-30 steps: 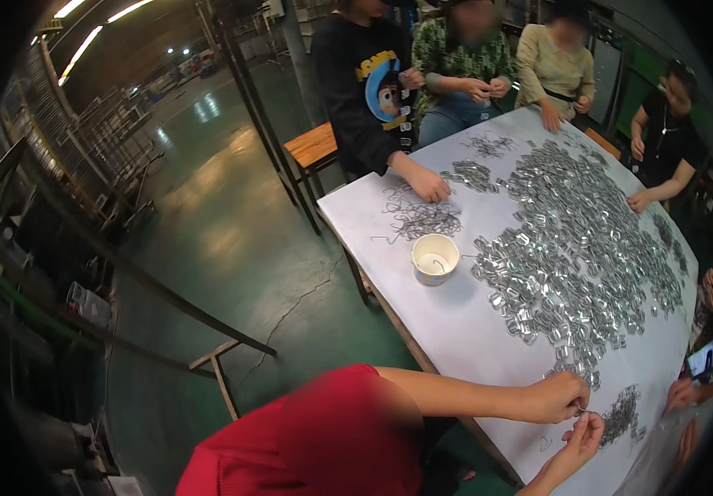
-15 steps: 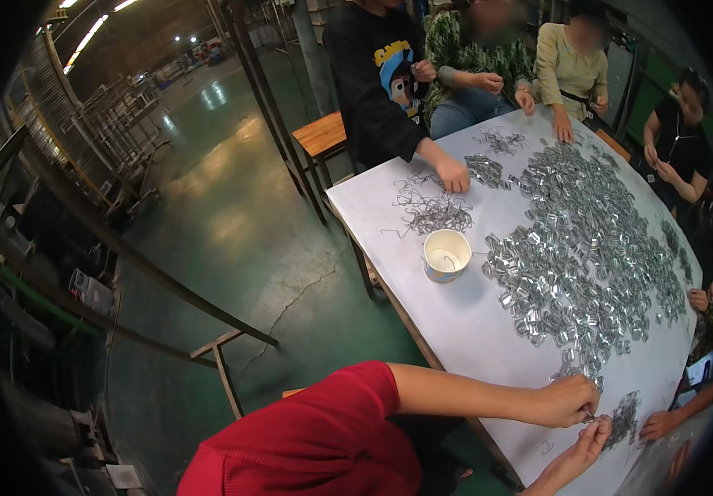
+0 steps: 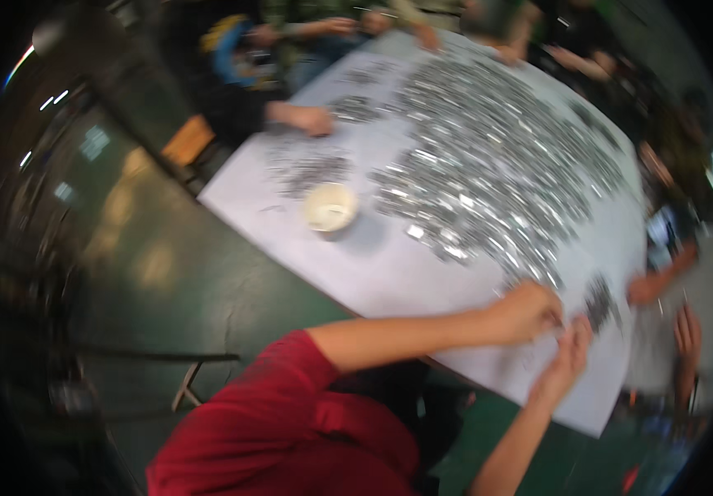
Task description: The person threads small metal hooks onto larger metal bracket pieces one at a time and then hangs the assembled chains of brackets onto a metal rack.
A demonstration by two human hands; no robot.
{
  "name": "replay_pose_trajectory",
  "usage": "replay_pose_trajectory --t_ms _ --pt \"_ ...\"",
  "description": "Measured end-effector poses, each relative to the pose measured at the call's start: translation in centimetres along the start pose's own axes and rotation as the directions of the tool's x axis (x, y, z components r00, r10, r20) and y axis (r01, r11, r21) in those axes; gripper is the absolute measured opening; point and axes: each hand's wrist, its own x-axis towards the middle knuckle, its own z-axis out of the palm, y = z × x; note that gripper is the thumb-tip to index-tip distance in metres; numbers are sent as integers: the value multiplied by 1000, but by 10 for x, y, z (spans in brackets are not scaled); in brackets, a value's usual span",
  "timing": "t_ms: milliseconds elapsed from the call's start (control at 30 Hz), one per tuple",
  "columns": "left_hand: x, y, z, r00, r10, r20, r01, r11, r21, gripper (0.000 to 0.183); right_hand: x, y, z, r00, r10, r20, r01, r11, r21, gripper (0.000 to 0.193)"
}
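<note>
My left hand [image 3: 528, 312], at the end of a red sleeve [image 3: 249, 397], is closed over the near end of the white table [image 3: 348, 277]. Close against its fingertips, my right hand [image 3: 569, 351] is pinched shut. A small dark thing seems to sit between the two hands, too blurred to name. Just beyond them lies a large heap of small shiny metal buckles [image 3: 488, 157]. Right of my hands is a small pile of thin dark wire pieces [image 3: 598, 304].
A pale paper cup [image 3: 330, 208] stands left of the buckles, beside another wire pile [image 3: 311, 169]. Co-workers' hands, one a hand at a dark sleeve [image 3: 311, 121], reach over the table's far and right sides. An orange wooden stool [image 3: 188, 140] stands at the far left.
The whole view has swung, so the table now appears further left and higher, and everything is smeared. My hands stay together with fingertips meeting.
</note>
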Motion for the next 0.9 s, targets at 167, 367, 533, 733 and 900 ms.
replay_pose_trajectory --t_ms 167,367,533,733,900 --pt "9 14 -11 990 -126 58 126 992 6 13 -1 -14 9 1000 -9 -1 9 992 126 12" --pt "25 24 5 959 -245 143 246 969 8 17 0 -20 -3 992 119 -46 -107 971 212 13" --pt "23 24 10 957 -228 177 230 973 12 17 -3 -15 4 984 83 -158 -60 988 146 13" --pt "24 22 18 950 -248 188 268 959 -90 16 -5 -13 -2 960 -3 -279 60 979 196 11" --pt "19 -61 13 962 -273 27 254 924 286 23 -15 -15 -24 955 -74 -288 146 961 237 8"
